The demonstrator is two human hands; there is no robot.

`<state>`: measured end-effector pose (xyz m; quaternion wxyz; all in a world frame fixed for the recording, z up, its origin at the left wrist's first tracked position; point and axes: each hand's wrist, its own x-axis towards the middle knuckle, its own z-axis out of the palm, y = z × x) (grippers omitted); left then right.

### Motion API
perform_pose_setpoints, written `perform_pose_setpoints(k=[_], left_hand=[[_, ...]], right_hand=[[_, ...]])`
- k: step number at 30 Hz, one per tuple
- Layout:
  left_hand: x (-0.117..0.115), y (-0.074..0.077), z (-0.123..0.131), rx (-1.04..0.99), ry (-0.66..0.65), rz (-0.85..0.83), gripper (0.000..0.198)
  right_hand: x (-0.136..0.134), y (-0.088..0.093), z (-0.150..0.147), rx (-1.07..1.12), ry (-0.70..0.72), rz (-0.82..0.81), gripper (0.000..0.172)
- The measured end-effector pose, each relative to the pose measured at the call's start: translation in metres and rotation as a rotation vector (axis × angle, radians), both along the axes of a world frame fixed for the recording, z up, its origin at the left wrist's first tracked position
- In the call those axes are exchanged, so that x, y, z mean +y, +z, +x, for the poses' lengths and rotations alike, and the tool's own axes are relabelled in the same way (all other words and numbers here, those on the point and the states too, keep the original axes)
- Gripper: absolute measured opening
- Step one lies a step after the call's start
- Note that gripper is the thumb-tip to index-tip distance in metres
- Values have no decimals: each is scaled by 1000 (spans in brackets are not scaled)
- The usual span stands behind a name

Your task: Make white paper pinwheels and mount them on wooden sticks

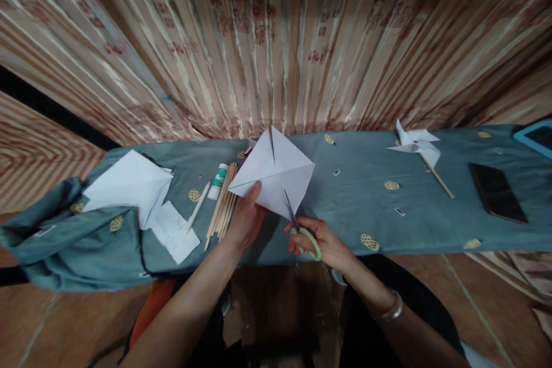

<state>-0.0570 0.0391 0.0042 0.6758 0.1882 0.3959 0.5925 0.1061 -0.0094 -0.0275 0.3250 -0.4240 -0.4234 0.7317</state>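
Observation:
A square sheet of white paper (288, 155) is held up over the table, creased along a diagonal and slit from its far corner and its left corner. My left hand (249, 213) pinches its near left edge, thumb on top. In my right hand (321, 240) is a pair of scissors (308, 240) with pale green handles; fingers pass through the loops. The blades lie at the paper's near corner, pointing toward its middle. Just left of my left hand is a bundle of thin wooden sticks (223, 201).
Beside the sticks lie a glue stick (218, 181), a white pencil (198, 207) and a written note (176, 233). More white paper (129, 181) is at the left. A paper pinwheel (417, 141) on a stick, a phone (498, 192) and a blue-edged device (535, 137) lie right. A curtain (276, 40) hangs behind.

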Motion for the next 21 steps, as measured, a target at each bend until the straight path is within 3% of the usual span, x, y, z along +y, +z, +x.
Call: perform_pose_setpoints(k=[3, 8, 10, 14, 16, 18, 21], left_hand=[[9, 4, -9, -31, 77, 60, 36], [18, 11, -27, -25, 163, 9, 25], [18, 11, -30, -15, 140, -4, 22], [11, 9, -30, 13, 27, -2, 20], [7, 6, -27, 35, -51, 0, 24], [2, 2, -25, 57, -136, -24, 30], [-3, -4, -22, 89, -237, -78, 32]], right_hand=[[-2, 2, 8, -42, 102, -7, 49], [4, 14, 42, -105, 197, 50, 53], [10, 16, 56, -120, 108, 107, 53], [24, 11, 74, -190, -341, 230, 48], [31, 8, 77, -215, -490, 270, 46], [37, 6, 78, -225, -526, 308, 46], [41, 7, 73, -211, -459, 313, 48]])
